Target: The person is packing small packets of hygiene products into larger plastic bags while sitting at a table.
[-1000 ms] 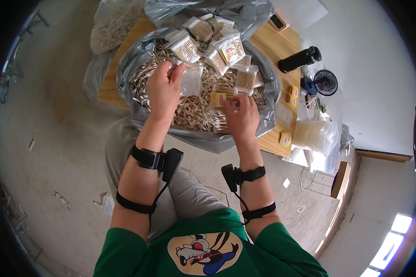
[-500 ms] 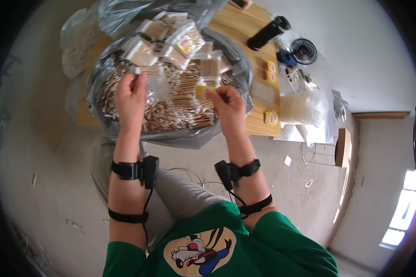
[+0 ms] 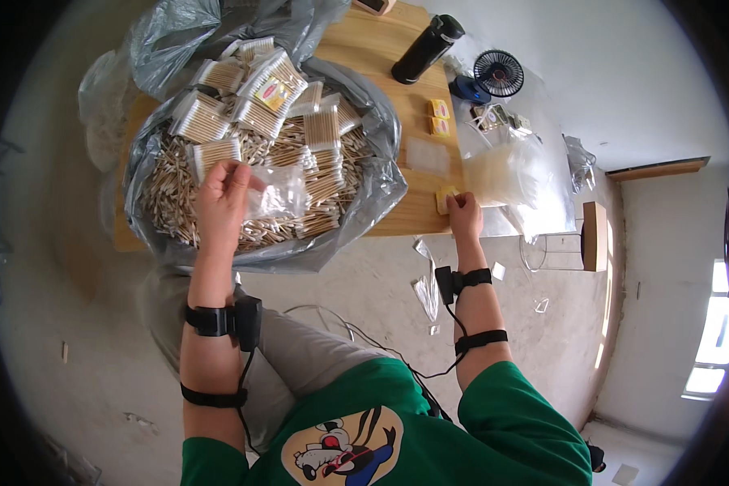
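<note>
Left hand (image 3: 221, 202): held a clear bag (image 3: 279, 194); loose cotton swabs (image 3: 164, 190) lay around it. Right hand (image 3: 465, 215): touched a yellow card (image 3: 443, 199); translucent plastic (image 3: 506, 174) sat just beyond, a black flask (image 3: 426, 50) farther off.

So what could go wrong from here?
The yellow card at the right hand lies close to the table's edge, so it might get brushed to the floor. The thin clear bag in the left hand looks flimsy and could tear. The swab packets sit heaped on loose swabs, so some may slide.
</note>
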Demonstrator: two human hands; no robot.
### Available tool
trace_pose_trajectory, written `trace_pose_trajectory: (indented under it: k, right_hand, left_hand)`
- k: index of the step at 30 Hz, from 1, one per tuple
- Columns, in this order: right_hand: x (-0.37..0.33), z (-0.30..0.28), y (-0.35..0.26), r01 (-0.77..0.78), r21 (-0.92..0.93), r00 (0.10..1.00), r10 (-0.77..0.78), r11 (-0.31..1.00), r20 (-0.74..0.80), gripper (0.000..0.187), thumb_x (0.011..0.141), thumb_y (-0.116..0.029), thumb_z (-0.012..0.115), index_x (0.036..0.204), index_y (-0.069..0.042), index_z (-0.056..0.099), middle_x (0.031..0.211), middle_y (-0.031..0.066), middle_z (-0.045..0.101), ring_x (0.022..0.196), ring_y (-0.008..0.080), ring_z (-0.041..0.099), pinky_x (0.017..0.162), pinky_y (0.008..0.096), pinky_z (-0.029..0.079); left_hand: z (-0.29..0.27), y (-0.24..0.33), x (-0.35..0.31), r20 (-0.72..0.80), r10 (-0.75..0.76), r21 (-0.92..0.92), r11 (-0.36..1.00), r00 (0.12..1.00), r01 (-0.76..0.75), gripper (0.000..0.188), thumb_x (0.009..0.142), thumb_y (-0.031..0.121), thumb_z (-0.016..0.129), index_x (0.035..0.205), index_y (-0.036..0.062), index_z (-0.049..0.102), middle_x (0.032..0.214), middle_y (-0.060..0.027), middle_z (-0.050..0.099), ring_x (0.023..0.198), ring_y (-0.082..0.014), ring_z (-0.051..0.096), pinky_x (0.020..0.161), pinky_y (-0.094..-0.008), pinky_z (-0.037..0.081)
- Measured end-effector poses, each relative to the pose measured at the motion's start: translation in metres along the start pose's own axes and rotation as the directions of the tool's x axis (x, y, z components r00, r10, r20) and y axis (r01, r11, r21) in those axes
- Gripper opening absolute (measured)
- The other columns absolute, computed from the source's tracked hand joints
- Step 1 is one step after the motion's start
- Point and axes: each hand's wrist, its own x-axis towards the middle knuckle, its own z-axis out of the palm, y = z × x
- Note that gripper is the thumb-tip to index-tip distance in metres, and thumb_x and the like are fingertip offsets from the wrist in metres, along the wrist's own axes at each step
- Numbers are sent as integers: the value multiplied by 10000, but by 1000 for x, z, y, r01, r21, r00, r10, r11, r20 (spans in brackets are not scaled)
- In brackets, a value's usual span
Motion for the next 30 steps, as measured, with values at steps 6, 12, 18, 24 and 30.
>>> trace_pose_trajectory:
  k: [6, 12, 18, 24, 30]
  right_hand:
    - [-35, -29, -53, 323, 212, 939, -285, 922, -192, 167, 824, -164, 652, 927, -58, 574, 783, 58, 584, 727, 196, 584, 662, 329, 463]
    - [-137, -7, -162, -299, 922, 733, -559, 247, 388, 324, 870, -14, 599, 1149, -31, 435, 864, 22, 549, 781, 91, 547, 687, 227, 464]
    - [-99, -13, -148, -108, 931, 905, -353, 349, 238, 267, 853, 28, 569, 1063, -29, 414, 796, 49, 572, 660, 113, 566, 551, 244, 459]
    - [37, -29, -77, 58, 822, 990, -137, 566, 25, 273, 819, 19, 587, 1045, -1, 434, 774, 81, 595, 590, 113, 560, 504, 225, 434]
    - [77, 1, -56, 150, 163, 985, -162, 975, 58, 399, 792, -102, 651, 1115, -1, 439, 916, 137, 607, 846, 285, 600, 735, 378, 487]
  left_hand:
    - [35, 0, -8, 181, 41, -64, 997, 983, -29, 131, 944, 213, 532, 909, 86, 539, 712, -29, 646, 445, 5, 309, 395, -162, 229]
    - [44, -10, -21, 262, 110, 25, 992, 959, -121, 139, 939, 175, 538, 871, 55, 535, 671, -13, 619, 470, -19, 401, 440, -177, 308]
    - [32, 3, -11, 36, 143, 197, 969, 989, -147, 194, 940, 188, 536, 819, 37, 554, 590, 11, 534, 501, -51, 476, 470, -206, 362]
    - [-12, 3, 17, -217, 291, 368, 909, 932, -198, 136, 906, 153, 578, 869, 25, 553, 665, -50, 566, 605, -139, 567, 556, -273, 433]
    - [-29, 5, 20, -95, 541, 930, 348, 836, -119, 365, 732, 179, 730, 991, 37, 516, 1033, -156, 524, 1016, -353, 494, 855, -441, 412]
